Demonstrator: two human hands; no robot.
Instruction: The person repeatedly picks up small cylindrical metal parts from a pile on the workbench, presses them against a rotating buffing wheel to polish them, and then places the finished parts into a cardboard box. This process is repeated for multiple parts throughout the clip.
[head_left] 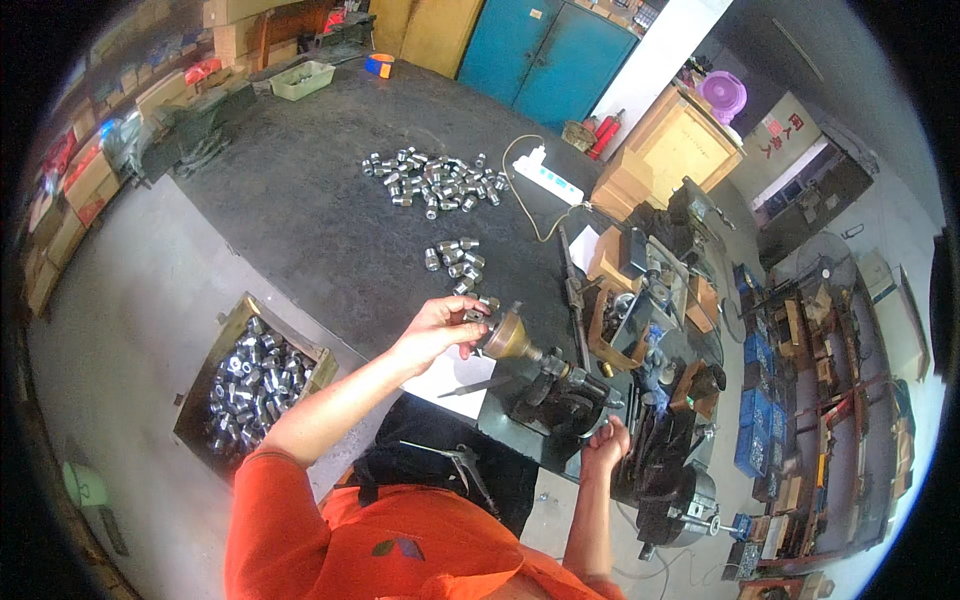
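Left of the bronze-coloured cone-shaped chuck [508, 338], on the floor below the desk's edge, stands a wooden crate filled with shiny metal fittings [252, 375]. Just left of the chuck, the left hand [440, 328] closes its fingers around a small silver cylindrical fitting [474, 315], holding it against the chuck's wide mouth. Beyond the chuck, farther up the dark grey desk [300, 200], lie a small cluster of loose silver fittings [455, 262] and a larger scattered heap [437, 180]. Right of the chuck, its dark metal machine base [555, 400] sits at the desk's near edge. Below and right of the chuck, the right hand [606, 445] is curled shut around a lever on that machine, too small to make out.
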